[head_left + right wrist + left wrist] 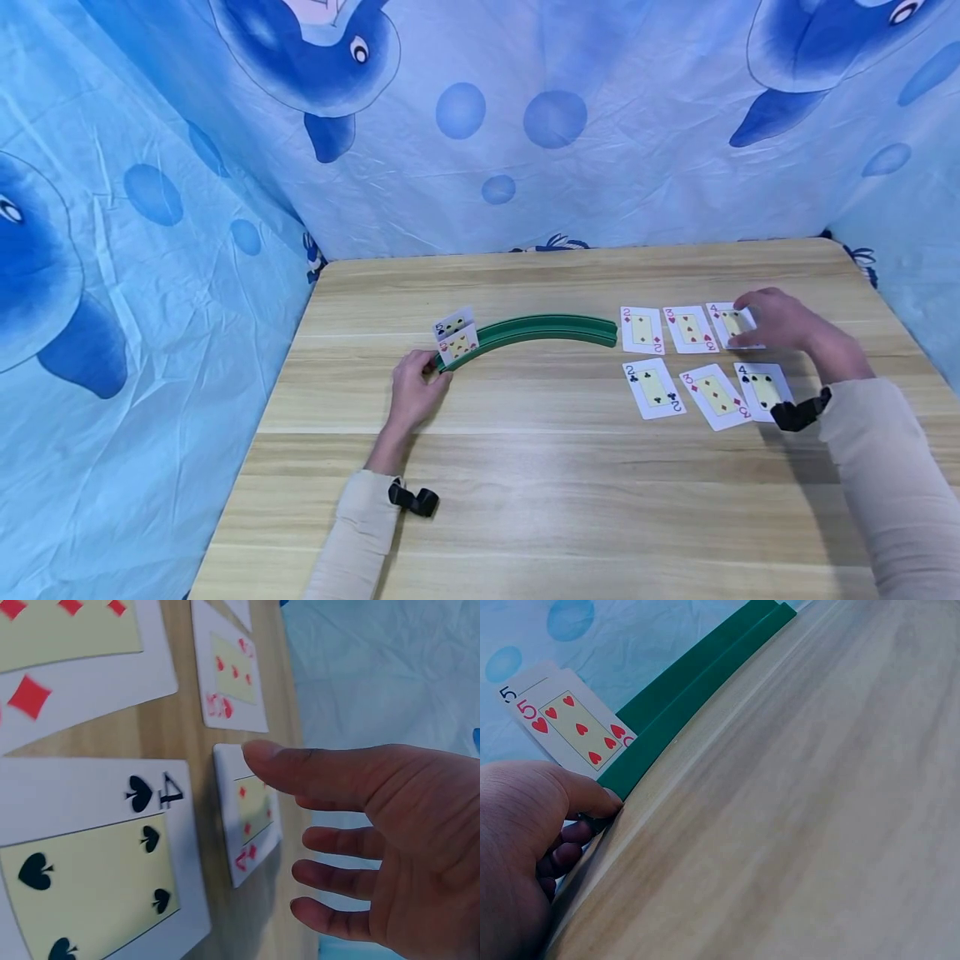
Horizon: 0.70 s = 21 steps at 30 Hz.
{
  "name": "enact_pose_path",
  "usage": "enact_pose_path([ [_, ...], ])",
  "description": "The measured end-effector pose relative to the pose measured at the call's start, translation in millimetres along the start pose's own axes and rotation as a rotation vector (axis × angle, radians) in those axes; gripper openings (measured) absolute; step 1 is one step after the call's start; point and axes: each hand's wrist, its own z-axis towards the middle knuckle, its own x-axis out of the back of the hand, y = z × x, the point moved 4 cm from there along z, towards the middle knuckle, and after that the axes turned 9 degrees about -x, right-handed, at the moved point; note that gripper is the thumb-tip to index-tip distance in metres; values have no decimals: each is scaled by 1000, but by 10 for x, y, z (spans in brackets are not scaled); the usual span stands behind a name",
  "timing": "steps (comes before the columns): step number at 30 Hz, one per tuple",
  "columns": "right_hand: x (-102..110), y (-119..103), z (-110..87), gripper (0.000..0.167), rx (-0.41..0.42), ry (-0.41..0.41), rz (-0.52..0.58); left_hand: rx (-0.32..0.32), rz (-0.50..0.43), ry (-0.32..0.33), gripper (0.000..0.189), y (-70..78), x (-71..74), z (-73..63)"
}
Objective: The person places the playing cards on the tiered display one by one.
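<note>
My left hand (414,392) pinches the left end of a curved green card holder (547,327), its thumb (592,795) on the near side. Two playing cards stand upright in that end: a five of hearts (581,729) in front and a black five (454,320) behind it, mostly covered. On the right, my right hand (783,321) is over the four of diamonds (253,799), with the thumb overlapping the card in the right wrist view. Its fingers are extended and loosely spread. Whether the thumb touches the card, I cannot tell.
Face up beside the holder lie a two of diamonds (641,330) and three of hearts (690,329). Nearer are a two of clubs (654,388), three of diamonds (715,397) and four of spades (763,392). Blue printed cloth (510,200) hangs behind the wooden table (555,492).
</note>
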Motion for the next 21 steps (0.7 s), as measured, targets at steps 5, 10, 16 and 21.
enact_pose_path([
  [5,-82,36,28,72,30,25,-14,2,5,-3,38,-6,-6,0],
  [10,-122,58,45,72,44,19,-13,17,-3,-11,39,-14,-8,-11],
  [16,-133,90,73,74,47,22,-21,15,3,-9,39,-11,-3,-9],
  [21,-133,120,99,72,42,21,-25,16,-1,-9,40,-4,-9,10],
])
